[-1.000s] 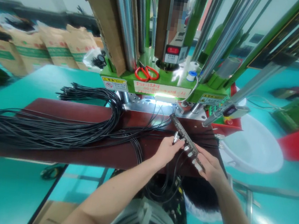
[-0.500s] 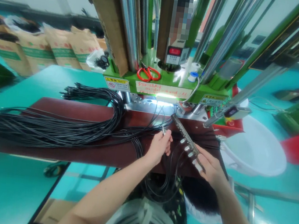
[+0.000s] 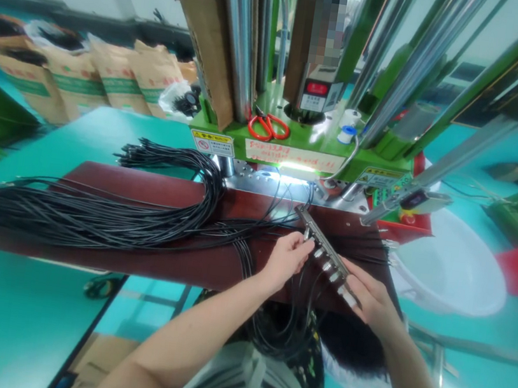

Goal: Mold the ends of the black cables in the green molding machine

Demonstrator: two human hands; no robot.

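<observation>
metal bar (image 3: 326,245) slants between both hands (image 3: 289,256), the right gripping its lower end.

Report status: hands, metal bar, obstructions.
Right hand gripping metal bar at its near end. Left hand at the bar's connector row. Black cables lie across the brown board, left of the bar.
</observation>
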